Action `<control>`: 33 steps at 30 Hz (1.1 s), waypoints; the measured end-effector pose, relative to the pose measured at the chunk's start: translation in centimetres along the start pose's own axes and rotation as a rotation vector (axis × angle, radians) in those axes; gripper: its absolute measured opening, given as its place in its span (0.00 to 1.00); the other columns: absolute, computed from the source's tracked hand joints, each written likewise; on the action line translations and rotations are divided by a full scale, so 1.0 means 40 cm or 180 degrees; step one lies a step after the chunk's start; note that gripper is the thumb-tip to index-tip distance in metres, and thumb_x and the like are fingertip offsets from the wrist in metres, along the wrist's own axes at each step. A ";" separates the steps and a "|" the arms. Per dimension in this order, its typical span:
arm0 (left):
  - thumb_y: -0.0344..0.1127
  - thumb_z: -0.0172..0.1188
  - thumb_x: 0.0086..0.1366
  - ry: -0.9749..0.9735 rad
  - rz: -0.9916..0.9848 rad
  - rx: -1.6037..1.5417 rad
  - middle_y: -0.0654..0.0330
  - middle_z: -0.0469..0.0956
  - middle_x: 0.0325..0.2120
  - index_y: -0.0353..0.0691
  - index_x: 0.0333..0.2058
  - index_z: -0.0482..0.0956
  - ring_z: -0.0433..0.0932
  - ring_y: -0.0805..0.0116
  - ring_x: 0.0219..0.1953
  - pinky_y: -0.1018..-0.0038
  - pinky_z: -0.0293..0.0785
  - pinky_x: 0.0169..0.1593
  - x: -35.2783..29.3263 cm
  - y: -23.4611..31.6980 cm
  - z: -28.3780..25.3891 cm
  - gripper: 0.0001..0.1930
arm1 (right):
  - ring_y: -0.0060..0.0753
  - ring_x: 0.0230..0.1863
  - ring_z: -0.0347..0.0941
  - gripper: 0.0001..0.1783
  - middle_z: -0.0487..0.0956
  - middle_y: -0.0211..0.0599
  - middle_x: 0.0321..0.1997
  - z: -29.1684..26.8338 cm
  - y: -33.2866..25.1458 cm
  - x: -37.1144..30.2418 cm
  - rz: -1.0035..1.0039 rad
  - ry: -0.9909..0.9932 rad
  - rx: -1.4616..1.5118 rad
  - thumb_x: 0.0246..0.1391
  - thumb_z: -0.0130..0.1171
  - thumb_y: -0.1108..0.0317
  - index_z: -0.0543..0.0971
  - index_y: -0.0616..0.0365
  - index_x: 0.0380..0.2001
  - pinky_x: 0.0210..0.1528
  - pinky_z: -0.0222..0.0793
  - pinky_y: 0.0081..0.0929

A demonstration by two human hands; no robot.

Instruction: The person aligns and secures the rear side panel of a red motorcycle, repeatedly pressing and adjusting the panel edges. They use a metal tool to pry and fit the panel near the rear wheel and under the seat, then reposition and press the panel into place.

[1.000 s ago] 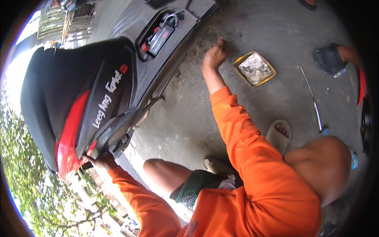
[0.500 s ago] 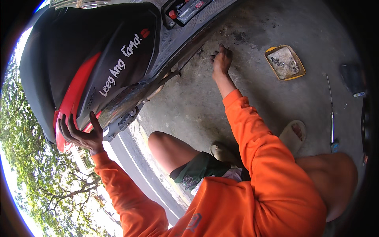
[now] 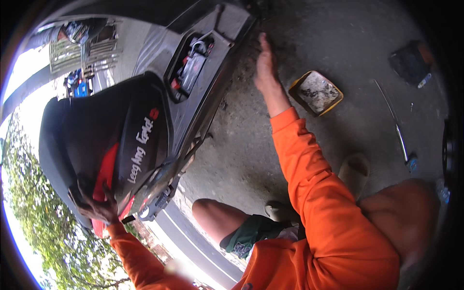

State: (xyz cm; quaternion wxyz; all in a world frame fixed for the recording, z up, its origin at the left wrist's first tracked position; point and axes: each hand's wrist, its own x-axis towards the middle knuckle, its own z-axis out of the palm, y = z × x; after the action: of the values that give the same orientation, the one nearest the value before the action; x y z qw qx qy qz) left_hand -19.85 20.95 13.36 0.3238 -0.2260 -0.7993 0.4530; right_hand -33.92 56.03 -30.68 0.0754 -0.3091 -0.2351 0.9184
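A black and red scooter (image 3: 92, 135) with white lettering fills the left of the view. My left hand (image 3: 96, 205) rests on its red and black side panel, fingers spread and holding nothing. Beyond the panel, an open compartment (image 3: 191, 70) in the grey footboard shows a battery and wires. A T-shaped metal wrench (image 3: 213, 32) lies on the footboard beside it. My right hand (image 3: 266, 67) is stretched out over the floor, close to the footboard's edge. One digit points away from me; the others are blurred, and no held thing shows.
Right of my right hand sits a shallow square tray (image 3: 293, 93) with a yellow rim and dirty contents. A long thin rod-shaped tool (image 3: 399, 137) and a dark pouch (image 3: 408, 63) lie on the concrete farther right. A road (image 3: 188, 237) runs past at lower left.
My view has shifted, so the scooter sits lower and more of its footboard shows, with the wrench now visible. My right hand has gone from curled to more stretched out. My left stays on the panel.
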 end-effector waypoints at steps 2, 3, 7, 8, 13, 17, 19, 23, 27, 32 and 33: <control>0.59 0.65 0.68 0.0397 0.0167 -0.0431 0.45 0.74 0.61 0.36 0.66 0.69 0.72 0.41 0.61 0.46 0.66 0.64 0.039 -0.067 -0.009 0.39 | 0.44 0.76 0.59 0.42 0.62 0.45 0.79 0.024 -0.020 0.015 -0.0253 -0.0106 -0.0262 0.73 0.49 0.39 0.57 0.53 0.78 0.72 0.59 0.41; 0.59 0.62 0.70 0.0427 0.0140 -0.0272 0.45 0.73 0.61 0.35 0.67 0.67 0.74 0.41 0.58 0.46 0.68 0.63 0.054 -0.099 -0.011 0.39 | 0.45 0.78 0.54 0.42 0.58 0.45 0.81 0.032 -0.024 0.017 -0.0443 -0.0178 -0.0348 0.73 0.49 0.40 0.55 0.52 0.79 0.75 0.55 0.41; 0.65 0.56 0.72 0.0123 -0.0393 -0.0008 0.43 0.69 0.66 0.40 0.71 0.63 0.72 0.38 0.63 0.42 0.68 0.63 0.093 -0.173 0.040 0.41 | 0.47 0.82 0.49 0.44 0.55 0.47 0.83 0.034 -0.016 0.012 -0.0584 -0.0349 -0.0330 0.73 0.51 0.39 0.52 0.49 0.80 0.79 0.50 0.42; 0.66 0.54 0.72 -0.0053 -0.0398 -0.0070 0.43 0.67 0.67 0.42 0.72 0.62 0.71 0.37 0.64 0.41 0.68 0.64 0.094 -0.173 0.057 0.41 | 0.47 0.82 0.51 0.45 0.57 0.49 0.82 0.032 -0.010 0.011 -0.0474 -0.0360 -0.0350 0.72 0.52 0.38 0.52 0.49 0.80 0.78 0.51 0.42; 0.66 0.53 0.73 -0.0143 -0.0463 -0.0046 0.42 0.69 0.66 0.39 0.72 0.65 0.71 0.39 0.65 0.44 0.69 0.66 0.097 -0.159 0.072 0.41 | 0.48 0.63 0.74 0.46 0.77 0.56 0.62 0.025 0.012 0.007 -0.0488 -0.0157 -0.0269 0.68 0.56 0.34 0.64 0.62 0.72 0.62 0.70 0.43; 0.65 0.52 0.73 -0.0098 -0.0353 0.0037 0.42 0.71 0.64 0.38 0.71 0.65 0.73 0.41 0.64 0.45 0.70 0.65 0.102 -0.167 0.064 0.41 | 0.40 0.57 0.74 0.49 0.79 0.51 0.56 0.031 0.017 0.002 -0.0194 -0.0029 -0.0434 0.67 0.56 0.32 0.60 0.60 0.73 0.59 0.70 0.39; 0.64 0.53 0.74 -0.0135 -0.0329 0.0020 0.43 0.71 0.65 0.39 0.72 0.64 0.71 0.42 0.65 0.46 0.69 0.66 0.099 -0.173 0.067 0.40 | 0.42 0.50 0.78 0.45 0.81 0.52 0.53 0.033 0.019 0.001 -0.0359 0.0134 -0.0567 0.66 0.59 0.35 0.62 0.61 0.70 0.52 0.74 0.39; 0.64 0.53 0.74 -0.0179 -0.0480 0.0002 0.45 0.69 0.68 0.40 0.73 0.65 0.68 0.44 0.68 0.48 0.66 0.70 0.082 -0.183 0.079 0.40 | 0.41 0.43 0.81 0.41 0.83 0.51 0.49 0.031 0.023 -0.011 -0.0348 0.0305 -0.0741 0.66 0.63 0.40 0.65 0.63 0.64 0.44 0.76 0.37; 0.65 0.53 0.73 -0.0116 -0.0505 0.0053 0.48 0.70 0.68 0.44 0.73 0.66 0.70 0.46 0.68 0.50 0.69 0.68 0.070 -0.200 0.095 0.40 | 0.30 0.40 0.75 0.37 0.80 0.43 0.44 0.022 0.040 -0.040 -0.0429 0.0360 -0.0845 0.66 0.65 0.43 0.68 0.63 0.62 0.42 0.74 0.31; 0.67 0.54 0.72 -0.0127 -0.0603 0.0144 0.49 0.72 0.65 0.47 0.72 0.67 0.72 0.47 0.66 0.50 0.72 0.65 0.058 -0.222 0.110 0.40 | 0.27 0.32 0.70 0.23 0.74 0.33 0.32 0.010 0.105 -0.110 -0.0523 0.0521 -0.1267 0.69 0.64 0.51 0.71 0.59 0.50 0.35 0.70 0.32; 0.67 0.54 0.72 -0.0049 -0.0539 0.0130 0.49 0.73 0.65 0.47 0.72 0.67 0.72 0.47 0.66 0.50 0.72 0.65 0.056 -0.222 0.110 0.40 | 0.26 0.32 0.70 0.22 0.74 0.32 0.32 0.008 0.121 -0.123 -0.0669 0.0550 -0.1272 0.69 0.64 0.52 0.71 0.58 0.49 0.35 0.69 0.32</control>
State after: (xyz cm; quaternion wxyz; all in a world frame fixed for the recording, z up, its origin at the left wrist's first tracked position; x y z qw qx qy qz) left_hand -25.19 15.53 20.13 0.3593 -0.1475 -0.8085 0.4420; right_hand -30.16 50.26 -30.16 0.1277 -0.3692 -0.4357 0.8109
